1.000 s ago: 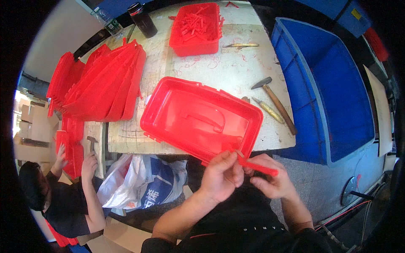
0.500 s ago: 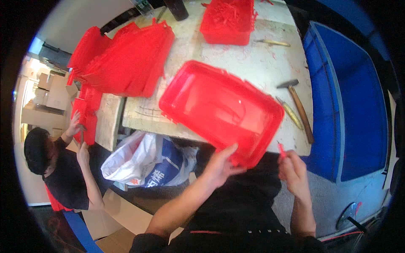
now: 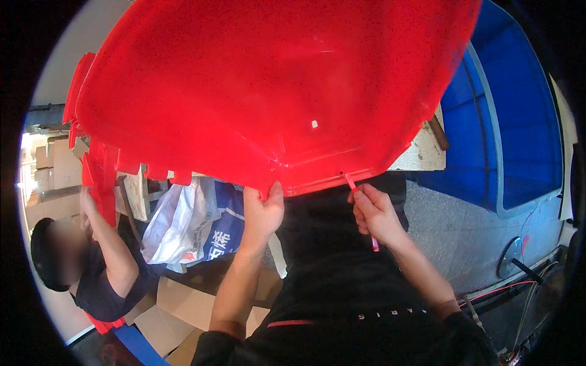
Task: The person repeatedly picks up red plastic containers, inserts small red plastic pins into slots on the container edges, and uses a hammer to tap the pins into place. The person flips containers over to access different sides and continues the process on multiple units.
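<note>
A large red plastic tray [image 3: 244, 79] is lifted close in front of me and tilted up, filling the upper middle of the view. My left hand [image 3: 264, 213] grips its near rim, thumb on top; the fingers behind are partly hidden. With my right hand [image 3: 374, 212] I hold a slim tool with a pink handle [image 3: 374, 243]. Its front end meets the tray's near rim, to the right of my left hand. The tool's tip is too small to make out.
The tray hides most of the worktable [image 3: 421, 152]; a wooden hammer handle [image 3: 437, 132] shows at its right edge. Blue bins [image 3: 525, 122] stand right. A white-and-blue sack [image 3: 183, 226] and an open cardboard box [image 3: 183, 302] lie left, near another person [image 3: 110, 274] beside red parts.
The red tray has come up off the table toward me and tilted. My left hand has shifted left along its rim, and my right hand has brought the pink tool leftward to the rim.
</note>
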`<act>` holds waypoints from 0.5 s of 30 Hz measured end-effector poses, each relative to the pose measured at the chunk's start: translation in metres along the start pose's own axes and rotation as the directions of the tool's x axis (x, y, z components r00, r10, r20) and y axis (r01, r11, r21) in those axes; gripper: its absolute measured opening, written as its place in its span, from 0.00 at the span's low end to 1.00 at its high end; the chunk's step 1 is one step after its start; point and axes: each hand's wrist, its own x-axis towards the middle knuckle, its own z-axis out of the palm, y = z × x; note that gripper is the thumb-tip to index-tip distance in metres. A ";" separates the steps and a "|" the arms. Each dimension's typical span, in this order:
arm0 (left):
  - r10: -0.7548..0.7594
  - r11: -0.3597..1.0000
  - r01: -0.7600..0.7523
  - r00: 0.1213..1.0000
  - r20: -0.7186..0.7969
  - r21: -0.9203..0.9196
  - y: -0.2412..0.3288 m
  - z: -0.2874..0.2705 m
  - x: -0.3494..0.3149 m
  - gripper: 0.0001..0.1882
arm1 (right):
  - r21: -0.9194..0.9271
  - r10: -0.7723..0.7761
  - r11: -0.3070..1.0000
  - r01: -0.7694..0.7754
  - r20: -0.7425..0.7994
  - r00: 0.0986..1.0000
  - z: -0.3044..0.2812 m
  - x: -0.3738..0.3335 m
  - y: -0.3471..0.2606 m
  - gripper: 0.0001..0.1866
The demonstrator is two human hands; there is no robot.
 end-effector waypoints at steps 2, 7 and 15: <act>0.061 0.997 -0.062 0.998 0.022 0.042 0.004 -0.001 0.005 0.17 | -0.047 -0.013 0.999 0.010 -0.063 0.998 0.005 0.007 0.003 0.11; 0.017 1.000 -0.017 1.000 0.008 -0.020 0.008 -0.002 0.000 0.15 | -0.129 -0.058 0.990 0.052 -0.044 0.997 0.014 0.012 0.009 0.11; 0.046 0.995 -0.049 0.998 0.034 0.082 -0.001 -0.009 -0.003 0.13 | -0.028 -0.081 0.996 0.080 -0.053 0.995 0.025 0.017 0.024 0.12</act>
